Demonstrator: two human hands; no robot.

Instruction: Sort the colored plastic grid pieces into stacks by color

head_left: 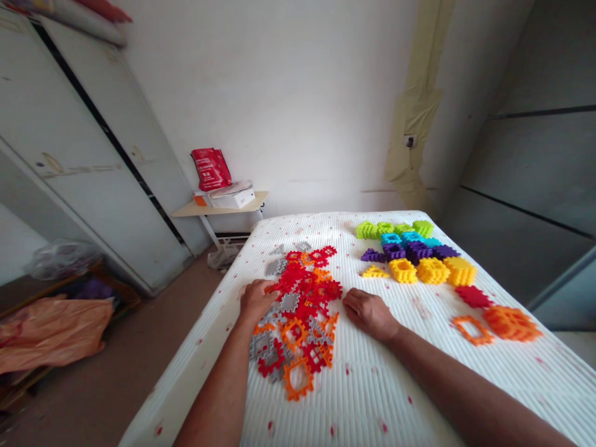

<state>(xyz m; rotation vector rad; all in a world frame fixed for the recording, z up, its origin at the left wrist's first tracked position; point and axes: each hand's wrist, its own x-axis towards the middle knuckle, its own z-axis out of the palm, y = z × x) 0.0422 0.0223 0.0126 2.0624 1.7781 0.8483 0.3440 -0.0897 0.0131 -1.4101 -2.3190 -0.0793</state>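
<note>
A loose heap of red, orange and grey interlocking plastic tiles (307, 292) with notched edges lies on the bed, some square with cut-out centres, some triangular. My left hand (257, 300) is at the heap's left side, its fingers curled in at the edge of a red interlocking tile (272, 287). Just right of the heap, my right hand (369, 313) rests on the cover with its fingers folded in; I see nothing in it. A grey square tile (289, 302) lies flat between the hands. An orange frame tile (298, 379) is at the heap's near end.
To the right stand sorted stacks: green (367, 230), blue (412, 238), purple (419, 251), yellow (433, 270) and orange (512, 323). A single red tile (474, 297) and an orange frame (472, 330) lie nearby. Behind the white quilted bed (372, 397) is a small table (223, 208) with a red bag (211, 169).
</note>
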